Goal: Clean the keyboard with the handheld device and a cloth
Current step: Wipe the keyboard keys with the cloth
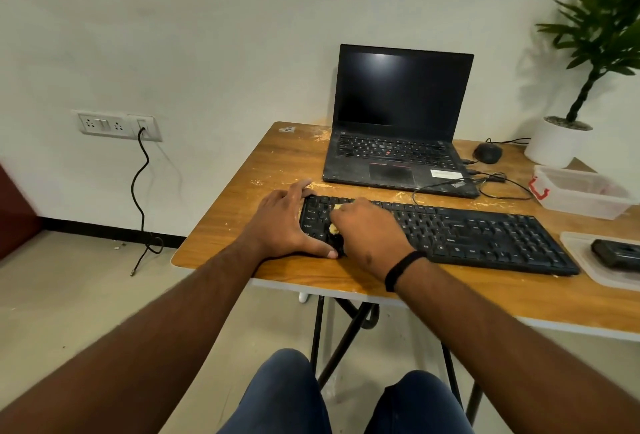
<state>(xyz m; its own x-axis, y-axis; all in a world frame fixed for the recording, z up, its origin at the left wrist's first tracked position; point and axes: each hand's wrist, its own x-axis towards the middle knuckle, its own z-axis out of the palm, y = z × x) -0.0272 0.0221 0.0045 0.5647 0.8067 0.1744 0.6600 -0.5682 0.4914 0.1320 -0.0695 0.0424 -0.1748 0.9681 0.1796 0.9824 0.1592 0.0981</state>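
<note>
A black keyboard (467, 234) lies across the wooden table (263, 163), in front of an open laptop. My left hand (280, 222) holds the keyboard's left end, thumb along the front edge and fingers over the back corner. My right hand (367, 229) presses down on the left keys with a small yellow cloth (334, 227) bunched under its fingers; only bits of the cloth show. A dark handheld device (616, 253) lies in a clear tray at the right edge.
A black laptop (398, 128) stands open behind the keyboard, with a mouse (487, 153) and cables to its right. A clear plastic box (581, 191) and a white plant pot (554, 142) stand at the far right. Pale crumbs dot the tabletop.
</note>
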